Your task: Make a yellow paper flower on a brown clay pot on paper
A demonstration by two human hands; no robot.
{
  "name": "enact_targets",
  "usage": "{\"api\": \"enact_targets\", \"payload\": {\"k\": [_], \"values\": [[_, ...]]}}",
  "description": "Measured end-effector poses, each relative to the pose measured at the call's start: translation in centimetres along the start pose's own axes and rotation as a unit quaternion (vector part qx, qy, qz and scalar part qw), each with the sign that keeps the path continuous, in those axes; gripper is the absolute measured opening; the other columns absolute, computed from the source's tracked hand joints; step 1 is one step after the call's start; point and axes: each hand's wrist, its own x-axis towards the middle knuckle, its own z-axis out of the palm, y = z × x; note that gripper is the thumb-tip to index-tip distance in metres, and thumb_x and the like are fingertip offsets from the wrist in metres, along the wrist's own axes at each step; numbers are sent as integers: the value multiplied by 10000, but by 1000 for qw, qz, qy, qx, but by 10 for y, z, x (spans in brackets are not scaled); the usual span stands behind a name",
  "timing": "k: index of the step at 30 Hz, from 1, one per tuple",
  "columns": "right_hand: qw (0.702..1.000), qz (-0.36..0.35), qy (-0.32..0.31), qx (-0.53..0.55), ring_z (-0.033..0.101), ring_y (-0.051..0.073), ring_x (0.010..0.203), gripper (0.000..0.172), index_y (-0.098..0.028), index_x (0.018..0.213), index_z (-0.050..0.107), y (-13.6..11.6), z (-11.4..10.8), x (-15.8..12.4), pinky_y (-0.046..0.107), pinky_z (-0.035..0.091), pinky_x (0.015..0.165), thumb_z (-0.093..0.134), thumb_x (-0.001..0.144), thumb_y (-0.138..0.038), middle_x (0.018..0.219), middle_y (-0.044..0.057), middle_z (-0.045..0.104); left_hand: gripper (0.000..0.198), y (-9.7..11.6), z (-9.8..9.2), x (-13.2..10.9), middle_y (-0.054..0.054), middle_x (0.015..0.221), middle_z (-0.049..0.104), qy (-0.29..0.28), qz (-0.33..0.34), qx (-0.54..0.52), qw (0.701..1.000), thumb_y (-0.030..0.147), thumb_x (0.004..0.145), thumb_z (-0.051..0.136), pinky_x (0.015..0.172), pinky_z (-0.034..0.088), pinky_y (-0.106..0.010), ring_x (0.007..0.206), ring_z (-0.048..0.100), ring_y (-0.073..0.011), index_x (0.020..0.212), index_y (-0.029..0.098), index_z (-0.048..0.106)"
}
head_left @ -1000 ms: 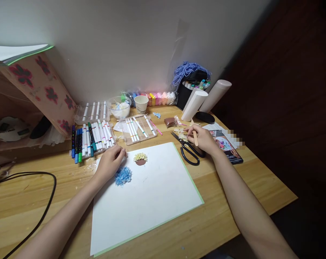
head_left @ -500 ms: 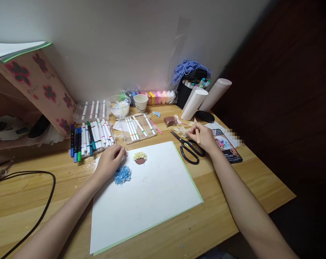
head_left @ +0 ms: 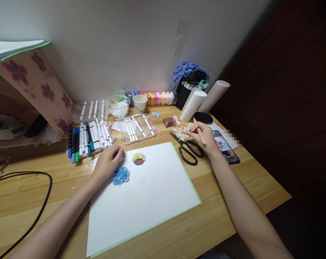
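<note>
A white sheet (head_left: 149, 194) lies on the wooden desk (head_left: 233, 187). On it are a blue fluffy clay tuft (head_left: 121, 176) and a small brown pot shape topped with pale yellow petals (head_left: 138, 158). My left hand (head_left: 106, 163) rests curled on the sheet's top left corner, right beside the blue tuft. My right hand (head_left: 202, 136) is closed on a small wooden stick (head_left: 199, 131), its fingertips at a scatter of pale yellow clay bits (head_left: 182, 130) past the sheet's right edge. Black scissors (head_left: 187, 148) lie just below that hand.
Rows of markers (head_left: 88, 136) and a clear tray of markers (head_left: 137, 126) lie behind the sheet. A bowl (head_left: 118, 107), paper cup (head_left: 140, 103), clay tubs (head_left: 160, 98), marker bag (head_left: 191, 88), two rolls (head_left: 203, 99) and a phone (head_left: 225, 148) crowd the back and right. A black cable (head_left: 30, 201) loops at left.
My right hand has moved slightly up and away, toward the pale yellow clay bits, tilting the stick. My left hand has stayed by the blue tuft.
</note>
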Motion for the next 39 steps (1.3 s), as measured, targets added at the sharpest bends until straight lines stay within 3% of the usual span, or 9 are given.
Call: {"api": "enact_targets", "payload": {"k": [2,6,10,13,19,27,32,39], "values": [[998,8,-16,63,568,152,645,382,-206,603,432,-14,13,-7,294,450,640,774,588,-375,672,-17,548,352,0,-1,0,-24,755,589,13,-8,-16,1000,390,901,351,710,386,-283,758,537,-177,703,183,554],[980,53,-123,148,596,150,644,395,-206,603,415,-40,54,-33,299,469,644,777,603,-364,663,-26,553,317,18,-8,-4,-40,841,614,39,22,-45,998,398,899,385,722,397,-279,812,546,-181,795,182,592],[964,25,-218,148,610,164,691,328,-205,637,454,-59,85,-65,301,467,660,762,648,-320,719,4,601,272,52,-9,-14,-41,1001,625,-51,58,-80,994,389,894,433,763,407,-284,866,550,-170,1011,213,605],[951,7,-275,140,603,163,696,275,-207,664,467,-67,92,-80,295,462,654,718,710,-309,743,18,623,248,67,-2,-22,-34,993,633,-121,51,-141,981,382,877,477,746,416,-270,845,551,-157,983,211,622],[943,-17,-323,74,568,149,635,226,-207,685,472,-68,94,-91,273,427,607,667,756,-296,713,9,614,177,62,11,-33,-8,820,639,-107,3,-179,978,326,849,526,640,394,-246,702,523,-129,805,182,620],[939,15,-332,86,548,147,631,279,-208,697,493,-67,93,-89,264,413,586,654,755,-429,702,7,597,191,60,10,-34,-10,784,635,-99,1,-114,988,333,858,505,611,377,-256,655,508,-130,780,187,602],[951,68,-241,180,492,133,568,412,-218,880,567,-59,90,-77,264,401,570,326,899,-551,630,-5,540,208,52,7,-30,-15,761,642,-86,13,-51,995,361,850,522,652,377,-278,687,529,-154,762,191,604],[937,127,-205,253,463,141,522,425,-209,885,553,-43,102,-73,272,384,541,270,919,-524,541,-15,527,221,43,8,-28,-19,765,643,-58,0,-22,998,373,849,527,664,371,-286,716,538,-164,759,189,609]]}}
